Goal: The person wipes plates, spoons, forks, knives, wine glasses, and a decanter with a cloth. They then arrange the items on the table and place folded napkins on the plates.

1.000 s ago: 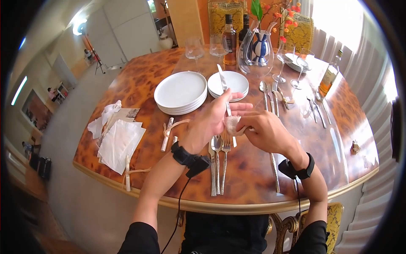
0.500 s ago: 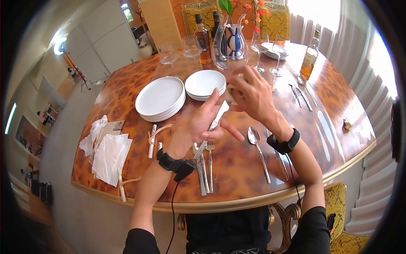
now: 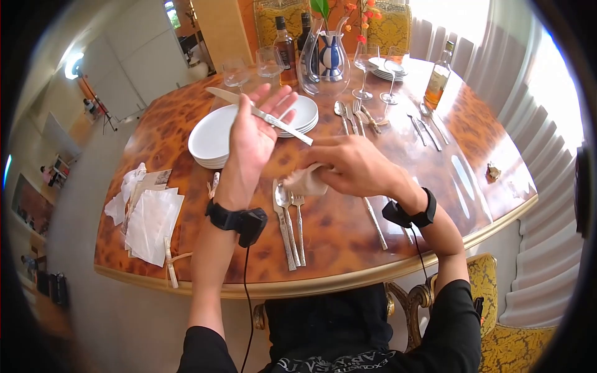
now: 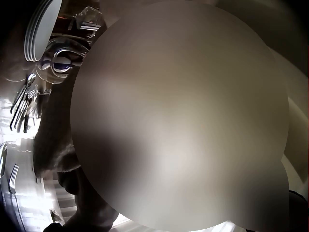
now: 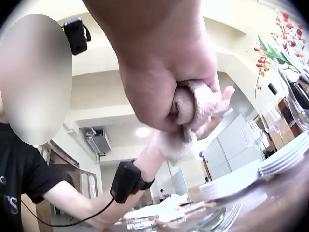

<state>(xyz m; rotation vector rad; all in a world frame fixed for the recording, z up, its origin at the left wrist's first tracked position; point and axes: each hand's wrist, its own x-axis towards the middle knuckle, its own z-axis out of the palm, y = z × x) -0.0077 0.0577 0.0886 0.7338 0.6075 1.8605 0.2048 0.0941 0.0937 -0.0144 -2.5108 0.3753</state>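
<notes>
My left hand [image 3: 252,137] is palm up with its fingers extended, a table knife [image 3: 278,124] across it. The thumb holds the knife against the hand, with the blade out to the left and the handle end towards my right hand [image 3: 357,165]. A beige cloth [image 3: 308,180] is pinched in my right fingers, below the handle; in the right wrist view the cloth [image 5: 202,104] is bunched in the curled fingers. A knife, spoon and fork [image 3: 300,233] lie side by side below the cloth.
White plates [image 3: 208,140] are stacked behind my left hand. Stemmed glasses, bottles [image 3: 438,81] and a glass vessel stand at the back. More cutlery [image 3: 426,130] lies to the right. White papers [image 3: 152,227] and a tied roll [image 3: 170,264] lie at the left.
My left hand has risen and moved left, and the knife now points up and left. The right hand has come down with the cloth, away from the small plates.
</notes>
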